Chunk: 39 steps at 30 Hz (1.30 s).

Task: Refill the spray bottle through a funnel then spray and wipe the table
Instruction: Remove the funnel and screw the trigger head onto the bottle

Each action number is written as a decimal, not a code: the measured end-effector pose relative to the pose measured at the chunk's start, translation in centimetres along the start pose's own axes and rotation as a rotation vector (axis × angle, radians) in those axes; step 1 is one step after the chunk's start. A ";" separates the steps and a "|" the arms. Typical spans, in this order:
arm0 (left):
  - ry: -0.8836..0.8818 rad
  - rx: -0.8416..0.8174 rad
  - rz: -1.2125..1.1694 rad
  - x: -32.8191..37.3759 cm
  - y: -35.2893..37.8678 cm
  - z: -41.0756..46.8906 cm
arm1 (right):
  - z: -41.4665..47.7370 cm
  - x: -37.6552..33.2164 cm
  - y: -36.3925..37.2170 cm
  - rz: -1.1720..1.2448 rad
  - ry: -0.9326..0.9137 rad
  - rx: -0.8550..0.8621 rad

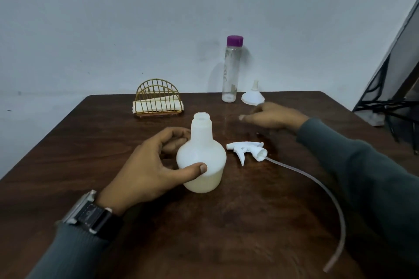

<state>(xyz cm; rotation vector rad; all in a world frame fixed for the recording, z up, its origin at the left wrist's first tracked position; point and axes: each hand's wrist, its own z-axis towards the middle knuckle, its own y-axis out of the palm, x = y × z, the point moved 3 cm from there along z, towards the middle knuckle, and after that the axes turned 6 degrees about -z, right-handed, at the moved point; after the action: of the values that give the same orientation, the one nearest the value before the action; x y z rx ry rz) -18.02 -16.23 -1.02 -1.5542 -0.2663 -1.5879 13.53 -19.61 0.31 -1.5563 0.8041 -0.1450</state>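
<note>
A white spray bottle (pixel 203 156) stands upright and uncapped at the middle of the dark wooden table (pixel 204 222), with a little pale liquid at its bottom. My left hand (pixel 154 165) grips its body from the left. Its trigger head (pixel 246 150) lies on its side just right of the bottle, its long tube (pixel 326 192) curving toward the front right. A white funnel (pixel 252 95) sits spout-up at the back. My right hand (pixel 272 116) hovers just in front of the funnel, fingers relaxed, holding nothing. A clear bottle with a purple cap (pixel 231 70) stands left of the funnel.
A gold wire napkin holder (pixel 158 99) with white napkins stands at the back left of the table. Black cables and a dark frame (pixel 396 88) lean beyond the table's right edge. A plain wall rises behind.
</note>
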 end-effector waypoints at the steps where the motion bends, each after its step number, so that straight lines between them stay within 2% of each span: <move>1: -0.007 -0.001 0.012 0.0 0.0 0.0 | -1.4 -0.1 0.1 -0.030 0.005 -0.060; 7: -0.033 0.000 0.018 0.3 0.2 -1.1 | -5.9 0.0 1.7 -0.079 0.007 -0.169; 10: -0.042 -0.028 -0.011 0.6 0.7 -2.6 | -6.4 -0.3 2.4 0.052 0.031 -0.154; 15: -0.033 -0.016 -0.042 1.4 1.6 -5.0 | -7.8 -0.8 1.5 0.117 0.022 -0.100; 17: -0.007 -0.010 -0.019 1.7 1.7 -5.5 | -8.9 -1.2 0.0 0.130 -0.019 -0.046; 20: 0.035 -0.001 -0.008 2.1 1.8 -6.1 | -11.0 -1.7 -3.2 0.275 -0.109 0.129; 25: 0.051 0.135 -0.138 2.6 1.1 -6.7 | -16.1 -4.3 -8.6 0.546 -0.389 0.375; 29: 0.113 0.206 -0.108 3.3 0.3 -7.1 | -19.7 -7.5 -12.2 0.708 -0.559 0.518; 39: 0.211 0.251 -0.074 6.3 1.4 -6.8 | -19.3 -14.1 -14.2 0.885 -0.620 0.638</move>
<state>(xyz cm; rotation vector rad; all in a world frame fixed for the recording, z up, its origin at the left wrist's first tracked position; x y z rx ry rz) -20.83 -24.38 2.74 -1.1880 -0.3931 -1.6905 -1.65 -28.50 21.89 -0.4931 0.7658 0.6437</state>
